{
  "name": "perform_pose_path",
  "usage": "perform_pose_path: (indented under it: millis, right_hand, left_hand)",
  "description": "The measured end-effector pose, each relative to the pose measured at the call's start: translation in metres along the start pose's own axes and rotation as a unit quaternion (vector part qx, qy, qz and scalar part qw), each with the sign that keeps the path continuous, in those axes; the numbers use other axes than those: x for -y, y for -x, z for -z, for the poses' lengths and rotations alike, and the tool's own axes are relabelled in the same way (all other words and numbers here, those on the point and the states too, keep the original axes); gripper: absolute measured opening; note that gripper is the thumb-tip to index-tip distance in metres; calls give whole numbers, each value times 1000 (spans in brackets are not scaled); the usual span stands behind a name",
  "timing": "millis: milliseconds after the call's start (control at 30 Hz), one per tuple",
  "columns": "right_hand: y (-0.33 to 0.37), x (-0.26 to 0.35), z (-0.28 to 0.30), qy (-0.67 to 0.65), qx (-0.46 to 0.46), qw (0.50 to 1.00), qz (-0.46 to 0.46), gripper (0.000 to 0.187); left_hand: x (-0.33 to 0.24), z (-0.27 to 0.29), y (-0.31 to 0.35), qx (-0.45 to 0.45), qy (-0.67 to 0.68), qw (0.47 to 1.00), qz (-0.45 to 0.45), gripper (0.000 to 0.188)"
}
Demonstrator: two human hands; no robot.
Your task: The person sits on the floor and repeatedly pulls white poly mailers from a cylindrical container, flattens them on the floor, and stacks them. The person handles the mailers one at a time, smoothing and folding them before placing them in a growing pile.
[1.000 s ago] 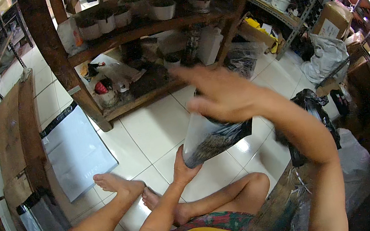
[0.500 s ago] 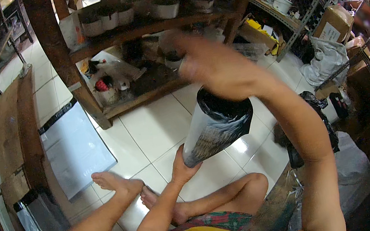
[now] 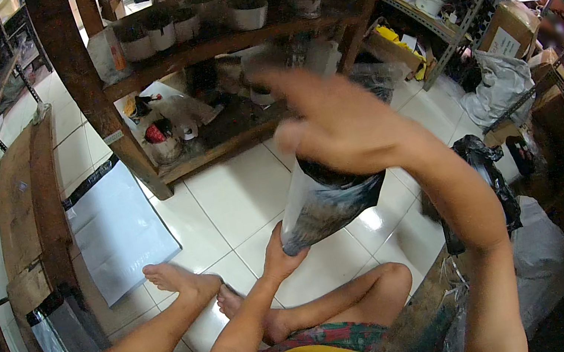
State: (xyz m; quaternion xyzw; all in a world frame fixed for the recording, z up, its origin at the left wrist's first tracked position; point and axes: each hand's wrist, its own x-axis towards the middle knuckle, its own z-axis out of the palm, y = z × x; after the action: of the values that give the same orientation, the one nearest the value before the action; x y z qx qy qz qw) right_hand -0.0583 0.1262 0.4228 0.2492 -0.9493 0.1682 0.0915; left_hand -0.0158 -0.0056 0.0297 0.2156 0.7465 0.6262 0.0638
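My left hand (image 3: 282, 254) is wrapped round the lower end of a tube-shaped plastic bag (image 3: 333, 208), white and grey outside with a dark inside. The bag leans up and to the right. Over its upper end is my right hand (image 3: 344, 123), smeared by motion, with thumb and fingers apart and nothing seen in them. It hides much of the bag's mouth; whether it touches the rim I cannot tell. On the tiles to the left lies a flat white plastic mailing bag (image 3: 118, 231) with a black strip along its far edge.
Ahead stands a wooden shelf (image 3: 200, 53) with several white pots (image 3: 247, 12). At the right are a metal rack (image 3: 456, 28), a cardboard box (image 3: 509, 30), a white sack (image 3: 500, 88) and a black plastic bag (image 3: 482, 178). A wooden bench (image 3: 19, 203) runs along the left.
My right hand has shifted slightly lower over the bag's mouth, hiding more of it, and its thumb and fingers look more spread. My left hand keeps its hold in nearly the same place.
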Motion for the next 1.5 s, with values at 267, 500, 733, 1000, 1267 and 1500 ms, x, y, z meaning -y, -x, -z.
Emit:
perform_pose_path:
  millis: [267, 500, 733, 1000, 1267, 1500]
  right_hand:
    - [-15, 9, -1, -16, 69, 997, 25, 70]
    - [17, -10, -17, 43, 137, 989, -34, 74]
    - [30, -21, -5, -75, 15, 996, -50, 80]
    - [142, -82, -46, -478, -255, 833, -116, 101]
    - [159, -51, -111, -461, -221, 844, -160, 106]
    - [130, -48, -56, -267, -211, 932, -126, 66]
  left_hand:
    - [14, 0, -1, -10, -42, 999, -11, 91]
    - [10, -5, 1, -15, -36, 999, 0, 90]
    - [9, -6, 1, -5, -25, 1000, 3, 87]
    - [0, -11, 8, -15, -46, 999, -4, 83]
    - [9, -13, 8, -8, -38, 999, 16, 84]
    - [13, -10, 5, -28, -25, 999, -12, 84]
